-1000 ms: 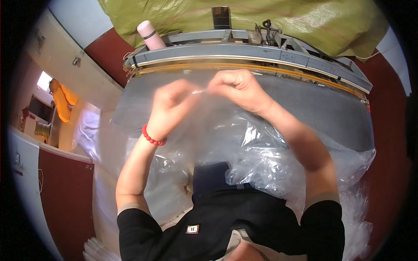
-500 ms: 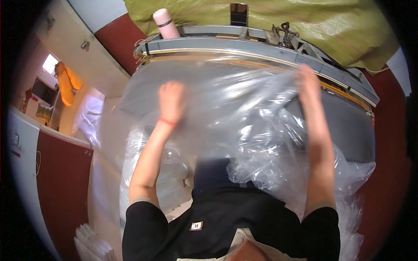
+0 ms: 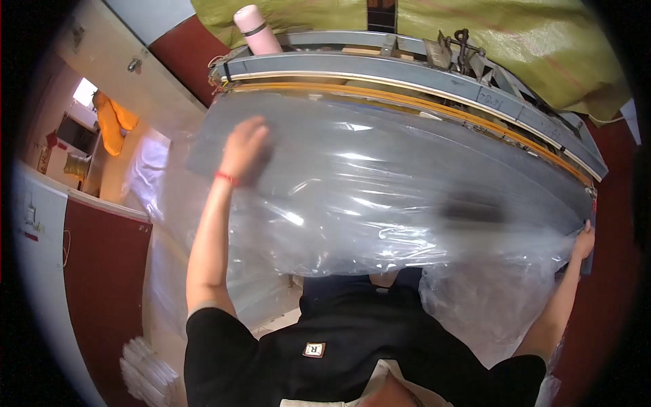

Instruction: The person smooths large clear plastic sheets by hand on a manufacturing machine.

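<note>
A wide clear plastic sheet (image 3: 352,197) lies spread over the grey tabletop (image 3: 230,108) in front of me, wrinkled and shiny, its near part hanging over the front edge. My left hand (image 3: 245,150), with a red band at the wrist, is over the left part of the sheet. Its fingers reach forward and grip nothing that I can see. At the table's right end my right hand (image 3: 583,241) pinches the sheet's edge, pulling it into creases. More loose film (image 3: 485,298) bunches below the front edge, near my right forearm.
A long grey metal bar (image 3: 380,71) with orange strips (image 3: 400,99) runs along the table's back. Behind it stand a pink bottle (image 3: 258,30) and a metal clamp (image 3: 462,51). Folded clear film (image 3: 146,370) sits at lower left, below a dark red cabinet panel (image 3: 105,271).
My right hand has moved from the back bar to the table's right end, drawing the sheet out flatter. The left hand has shifted slightly left.
</note>
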